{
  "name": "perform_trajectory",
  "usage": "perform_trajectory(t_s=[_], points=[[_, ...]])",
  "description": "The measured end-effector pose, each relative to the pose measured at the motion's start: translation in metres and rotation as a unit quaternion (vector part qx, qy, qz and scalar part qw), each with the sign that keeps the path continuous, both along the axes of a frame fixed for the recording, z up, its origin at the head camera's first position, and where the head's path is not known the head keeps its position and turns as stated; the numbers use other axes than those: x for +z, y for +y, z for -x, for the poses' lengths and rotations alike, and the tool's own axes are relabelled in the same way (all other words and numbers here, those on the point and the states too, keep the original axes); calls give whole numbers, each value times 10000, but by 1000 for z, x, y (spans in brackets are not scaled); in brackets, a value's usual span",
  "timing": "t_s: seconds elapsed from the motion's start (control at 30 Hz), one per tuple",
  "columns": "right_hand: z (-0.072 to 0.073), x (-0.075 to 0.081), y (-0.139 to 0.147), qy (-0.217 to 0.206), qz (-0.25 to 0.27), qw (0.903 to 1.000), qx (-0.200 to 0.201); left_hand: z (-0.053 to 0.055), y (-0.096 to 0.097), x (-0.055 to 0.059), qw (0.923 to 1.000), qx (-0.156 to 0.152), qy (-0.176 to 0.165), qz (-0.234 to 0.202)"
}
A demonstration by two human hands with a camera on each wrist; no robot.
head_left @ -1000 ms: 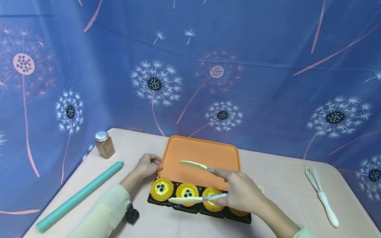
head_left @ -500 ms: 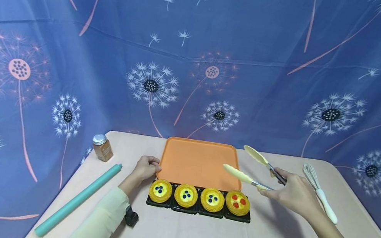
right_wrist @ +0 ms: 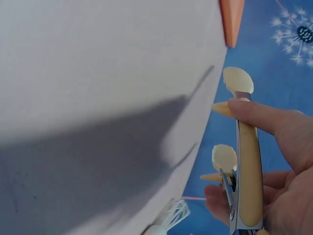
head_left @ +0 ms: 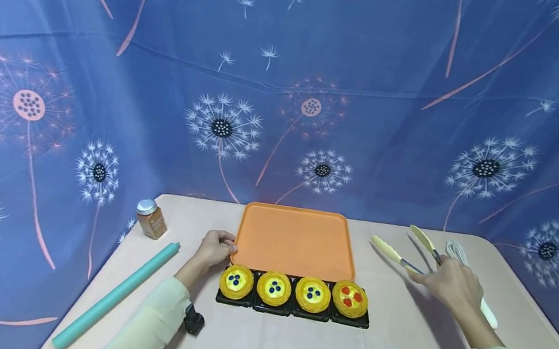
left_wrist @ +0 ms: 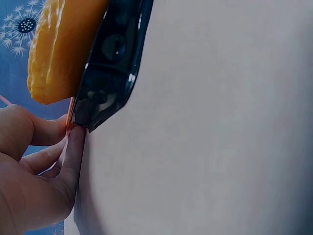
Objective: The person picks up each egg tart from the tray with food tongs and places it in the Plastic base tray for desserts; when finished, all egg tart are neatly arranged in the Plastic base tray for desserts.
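Note:
My left hand (head_left: 214, 247) pinches the lower left edge of an orange tray (head_left: 295, 244) between thumb and fingers. In the left wrist view its fingertips sit right at the end of the black plastic container (left_wrist: 115, 63). That container lies along the tray's near side with a row of egg tarts in it: three with blue dots, such as this tart (head_left: 236, 282), and a tart with red pieces (head_left: 350, 299) at the right end. My right hand (head_left: 452, 286) grips tongs (right_wrist: 249, 176), held above the table's right side. The tongs' two cream tips are spread apart with nothing between them.
A whisk (head_left: 488, 315) with a white handle lies partly behind my right hand. On the left are a long teal rolling pin (head_left: 115, 296) and a silver-lidded jar (head_left: 153, 222). A blue dandelion-patterned cloth (head_left: 392, 124) hangs around the table's back and sides.
My right hand has carried the tongs rightward from above the tarts and tray to beside the whisk, uncovering the red-topped tart. My left hand has stayed at the tray's edge.

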State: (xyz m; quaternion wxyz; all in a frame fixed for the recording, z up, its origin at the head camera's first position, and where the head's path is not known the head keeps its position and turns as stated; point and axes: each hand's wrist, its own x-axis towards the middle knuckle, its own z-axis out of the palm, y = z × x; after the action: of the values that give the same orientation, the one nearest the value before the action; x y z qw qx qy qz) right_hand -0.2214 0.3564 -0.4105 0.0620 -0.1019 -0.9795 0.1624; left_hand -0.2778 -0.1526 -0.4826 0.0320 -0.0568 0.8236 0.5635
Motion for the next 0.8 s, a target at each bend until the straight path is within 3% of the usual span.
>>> perform_trajectory(t_s=[0.37,0.63,0.8], points=[[6,-27,1,-131,158,9991,-382,-2,0,3,10000,-3,57,-13],[-9,-30,1,-107,-183,9982,-559,-2,6,2,10000,-86,28,-35],[-16,-34,-3,69,-426,9985,-322,-1,4,1,9999,-60,51,-72]])
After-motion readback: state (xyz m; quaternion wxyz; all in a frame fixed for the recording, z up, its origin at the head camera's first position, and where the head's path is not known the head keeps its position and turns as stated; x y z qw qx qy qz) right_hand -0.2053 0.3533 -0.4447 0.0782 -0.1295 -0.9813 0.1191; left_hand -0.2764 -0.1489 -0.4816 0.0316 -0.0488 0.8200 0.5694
